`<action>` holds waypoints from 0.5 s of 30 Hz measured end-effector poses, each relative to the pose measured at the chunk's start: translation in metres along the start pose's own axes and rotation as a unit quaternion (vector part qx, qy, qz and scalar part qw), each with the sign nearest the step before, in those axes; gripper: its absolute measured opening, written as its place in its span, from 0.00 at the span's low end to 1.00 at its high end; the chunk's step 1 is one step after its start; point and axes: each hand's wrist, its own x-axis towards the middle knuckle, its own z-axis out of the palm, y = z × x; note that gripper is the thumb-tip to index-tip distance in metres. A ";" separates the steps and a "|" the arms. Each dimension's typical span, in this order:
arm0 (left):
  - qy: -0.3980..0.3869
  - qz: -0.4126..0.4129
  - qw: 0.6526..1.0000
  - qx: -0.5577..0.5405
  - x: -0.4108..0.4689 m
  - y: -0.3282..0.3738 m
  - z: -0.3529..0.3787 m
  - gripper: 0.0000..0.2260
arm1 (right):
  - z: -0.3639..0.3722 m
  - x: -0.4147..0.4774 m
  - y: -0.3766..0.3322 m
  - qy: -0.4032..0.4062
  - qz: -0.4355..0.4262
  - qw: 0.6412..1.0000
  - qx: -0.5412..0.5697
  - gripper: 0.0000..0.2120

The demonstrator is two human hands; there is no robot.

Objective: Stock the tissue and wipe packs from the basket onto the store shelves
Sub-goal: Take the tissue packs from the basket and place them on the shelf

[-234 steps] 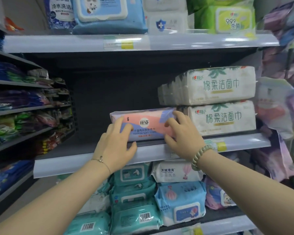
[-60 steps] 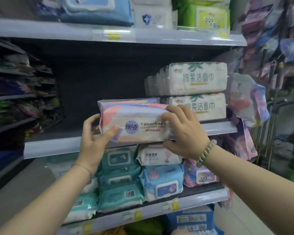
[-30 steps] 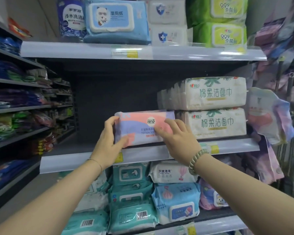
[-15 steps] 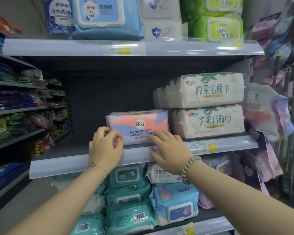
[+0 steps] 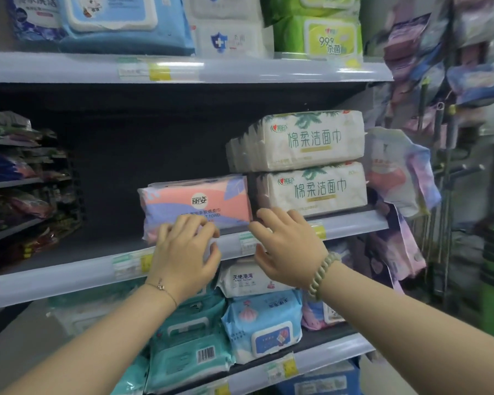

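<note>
Left hand (image 5: 186,253) grip loose: fingers half-curled, tips against the lower front edge of the pink-and-purple pack (image 5: 196,205), thumb apart below, nothing wrapped. Right hand (image 5: 287,248) grip wide: fingers nearly straight, tips at the pack's lower right corner, palm over the middle shelf (image 5: 69,273) rim. The pack is a soft plastic-wrapped brick, salmon pink with a lilac band and a pale leaf print. It lies flat on the middle shelf, long face forward, with another like it behind and two stacked white packs (image 5: 311,141) just beside it on the right. Both forearms reach up and forward, palms down. Thin chain bracelet (image 5: 161,286) on the left wrist, green bead bracelet (image 5: 322,273) on the right. The pack reads "丽姿" and partly "TOWEL". The white packs read "棉柔洁面巾". On the top shelf, a green pack (image 5: 325,41) reads "99.9 杀菌". Below, a small white pack (image 5: 248,277) reads "天使港湾", and a teal pack (image 5: 188,357) shows a barcode.
</note>
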 end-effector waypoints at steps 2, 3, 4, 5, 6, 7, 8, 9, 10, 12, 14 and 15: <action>-0.007 0.034 0.999 -0.002 0.003 0.016 0.005 0.07 | -0.004 -0.012 0.008 0.004 0.010 1.000 -0.006 0.10; -0.012 0.048 0.999 -0.005 0.005 0.024 0.008 0.07 | -0.006 -0.018 0.013 0.003 0.015 1.000 -0.008 0.10; -0.016 0.059 0.998 -0.009 0.007 0.034 0.011 0.07 | -0.007 -0.024 0.018 0.000 0.020 1.000 -0.009 0.10; -0.022 0.069 0.997 -0.015 0.009 0.043 0.015 0.07 | -0.009 -0.031 0.023 -0.005 0.026 1.000 -0.012 0.11; -0.029 0.077 0.996 -0.021 0.011 0.054 0.018 0.07 | -0.010 -0.037 0.029 -0.012 0.033 0.999 -0.019 0.11; -0.037 0.085 0.995 -0.025 0.013 0.064 0.022 0.08 | -0.011 -0.044 0.035 -0.020 0.041 0.999 -0.026 0.11; -0.045 0.094 0.994 -0.030 0.015 0.075 0.025 0.08 | -0.012 -0.052 0.040 -0.026 0.049 0.998 -0.031 0.11; -0.050 0.102 0.993 -0.035 0.016 0.085 0.029 0.09 | -0.013 -0.059 0.046 -0.031 0.056 0.997 -0.033 0.10; -0.054 0.111 0.991 -0.044 0.018 0.097 0.034 0.09 | -0.013 -0.068 0.052 -0.035 0.064 0.997 -0.037 0.10; -0.061 0.123 0.989 -0.056 0.020 0.116 0.042 0.10 | -0.014 -0.082 0.061 -0.043 0.075 0.995 -0.044 0.11; -0.074 0.133 0.986 -0.070 0.022 0.137 0.053 0.11 | -0.017 -0.100 0.071 -0.061 0.093 0.993 -0.050 0.12; -0.084 0.136 0.984 -0.075 0.023 0.147 0.059 0.11 | -0.019 -0.109 0.077 -0.074 0.103 0.991 -0.053 0.12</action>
